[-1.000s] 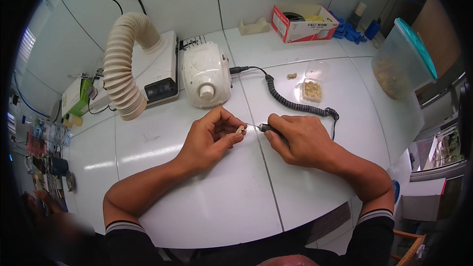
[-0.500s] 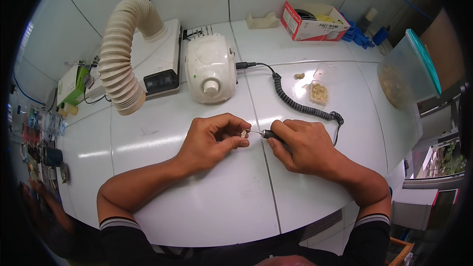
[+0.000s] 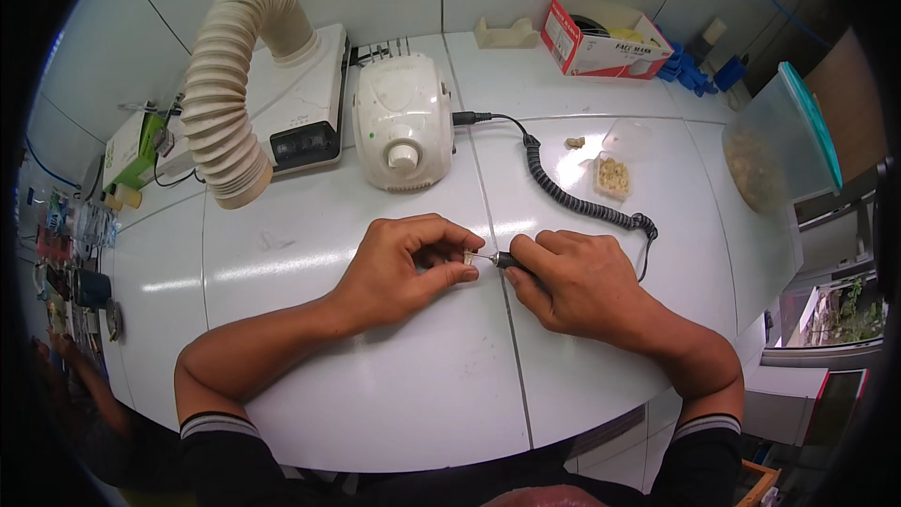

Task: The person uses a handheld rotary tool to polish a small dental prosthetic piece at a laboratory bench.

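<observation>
My left hand [image 3: 404, 277] pinches a small pale cream piece [image 3: 467, 259] between thumb and fingertips. My right hand [image 3: 572, 286] grips a black rotary handpiece [image 3: 504, 259], its thin bit reaching to the piece. A coiled dark cord [image 3: 563, 191] links the handpiece toward a white control unit [image 3: 402, 103] with a round knob and several bits standing at its back. Right of the cord, a small clear box [image 3: 612, 175] holds cream pieces, beside its lid [image 3: 626, 134] and one loose piece [image 3: 575, 143].
A ribbed hose [image 3: 216, 103] arches from a white machine [image 3: 305, 94]. Behind are a red-white carton [image 3: 572, 42], blue gloves [image 3: 687, 72] and a cream holder [image 3: 507, 36]. A teal-lidded tub [image 3: 765, 150] stands right. At the far left, another person's arm [image 3: 94, 385] shows beside cluttered items.
The camera view has shifted slightly. Both hands have moved a little away from the control unit, and the piece in my left fingertips appears slightly turned.
</observation>
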The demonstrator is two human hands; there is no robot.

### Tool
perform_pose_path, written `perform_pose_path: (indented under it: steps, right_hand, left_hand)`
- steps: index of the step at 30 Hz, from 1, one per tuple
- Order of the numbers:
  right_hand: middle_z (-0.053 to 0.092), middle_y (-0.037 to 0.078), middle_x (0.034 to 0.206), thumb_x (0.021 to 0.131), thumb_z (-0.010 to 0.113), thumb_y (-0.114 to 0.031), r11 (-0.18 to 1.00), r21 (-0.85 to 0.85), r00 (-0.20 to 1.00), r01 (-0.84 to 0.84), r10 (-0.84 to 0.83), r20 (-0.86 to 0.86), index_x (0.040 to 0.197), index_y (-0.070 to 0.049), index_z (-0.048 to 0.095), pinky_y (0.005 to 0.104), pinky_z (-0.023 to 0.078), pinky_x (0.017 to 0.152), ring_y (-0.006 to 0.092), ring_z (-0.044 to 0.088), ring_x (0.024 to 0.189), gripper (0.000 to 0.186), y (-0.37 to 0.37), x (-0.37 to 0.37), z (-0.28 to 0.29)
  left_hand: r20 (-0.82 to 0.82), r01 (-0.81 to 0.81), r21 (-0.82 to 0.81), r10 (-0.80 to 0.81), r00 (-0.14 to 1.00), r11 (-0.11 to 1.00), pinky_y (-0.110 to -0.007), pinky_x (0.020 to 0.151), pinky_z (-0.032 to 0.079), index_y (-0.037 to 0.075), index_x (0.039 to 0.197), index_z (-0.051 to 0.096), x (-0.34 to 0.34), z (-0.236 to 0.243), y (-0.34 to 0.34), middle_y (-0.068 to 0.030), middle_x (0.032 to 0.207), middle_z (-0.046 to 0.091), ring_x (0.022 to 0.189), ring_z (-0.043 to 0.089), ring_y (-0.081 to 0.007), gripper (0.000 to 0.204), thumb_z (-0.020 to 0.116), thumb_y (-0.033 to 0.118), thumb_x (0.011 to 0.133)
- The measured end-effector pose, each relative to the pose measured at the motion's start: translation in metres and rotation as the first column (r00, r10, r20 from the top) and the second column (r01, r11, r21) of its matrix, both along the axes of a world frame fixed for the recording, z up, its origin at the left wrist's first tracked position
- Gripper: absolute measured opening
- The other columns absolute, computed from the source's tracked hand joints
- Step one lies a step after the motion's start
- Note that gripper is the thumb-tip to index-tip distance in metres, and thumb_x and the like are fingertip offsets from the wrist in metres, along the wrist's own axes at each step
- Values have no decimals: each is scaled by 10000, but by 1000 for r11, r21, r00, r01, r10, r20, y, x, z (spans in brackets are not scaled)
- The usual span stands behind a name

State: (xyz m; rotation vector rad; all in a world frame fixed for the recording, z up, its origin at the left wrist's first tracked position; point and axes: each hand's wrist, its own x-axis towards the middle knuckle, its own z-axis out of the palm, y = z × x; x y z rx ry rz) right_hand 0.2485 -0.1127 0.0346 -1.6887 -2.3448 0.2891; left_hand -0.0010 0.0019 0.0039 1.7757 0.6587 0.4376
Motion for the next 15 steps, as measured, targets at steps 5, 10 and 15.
perform_pose_path:
  steps: [5,10,15]
  right_hand:
    - [698,103,784,1081,703,-305,1000,-26,1000,16,-15,13,1092,-89,674,471,565,590,322,741,720,218,0,-1,0]
    - [698,109,790,1085,698,-311,999,-35,1000,-3,4,25,1116,-90,680,470,563,585,322,745,724,224,0,-1,2]
    - [695,108,787,1089,693,-313,998,-60,1000,-9,11,25,1145,-90,683,464,565,582,319,751,733,231,0,0,2]
  left_hand:
    - [-9,17,-7,-17,1000,1000,-272,857,609,-11,1250,824,0,2,0,-71,1045,810,943,744,-104,270,860,24,985]
    - [-9,15,-18,-15,1000,1000,-274,889,628,-18,1257,821,0,1,0,-81,1067,811,974,763,-111,270,838,-10,988]
    - [-25,15,-12,-16,1000,1000,-275,880,624,-13,1255,828,1,2,0,-83,1077,810,968,757,-108,270,842,-8,986]
